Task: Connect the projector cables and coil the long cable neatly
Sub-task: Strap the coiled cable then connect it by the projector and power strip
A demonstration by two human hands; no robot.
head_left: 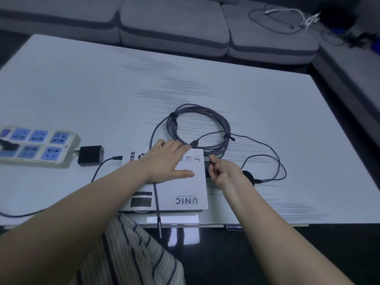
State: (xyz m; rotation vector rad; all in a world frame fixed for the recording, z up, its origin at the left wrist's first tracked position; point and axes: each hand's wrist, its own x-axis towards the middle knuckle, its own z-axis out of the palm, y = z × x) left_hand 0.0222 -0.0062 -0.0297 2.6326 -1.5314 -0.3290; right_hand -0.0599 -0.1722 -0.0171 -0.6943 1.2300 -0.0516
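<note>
Pressing down on the white projector (174,186), our left hand (168,159) lies flat on its top panel, fingers (181,148) straight and slightly spread, thumb stretched along the lid toward the right edge. The projector sits at the near edge of the pale worktop (82,89), its printed "UNIC" logo facing us upside down.

At the projector's right side our right hand (223,171) pinches a small black plug (207,159) between thumb and curled fingers, holding it right against the side panel; we cannot tell whether the plug is seated in a port.

Just beyond the projector lies the long grey cable (201,128), wound into a round coil and bound by two dark ties. One grey end leaves the coil on the left, passes under our left hand, runs across the projector's lid and hangs over the near edge of the worktop. A thin black cable (273,161) loops loosely on the worktop to the right of the coil, near a small black round object that our right wrist partly hides.

To the left, a white power strip (37,146) lies on the worktop, with a black adapter (90,155) just beside its end. A grey sofa (174,27) stands behind the worktop.
</note>
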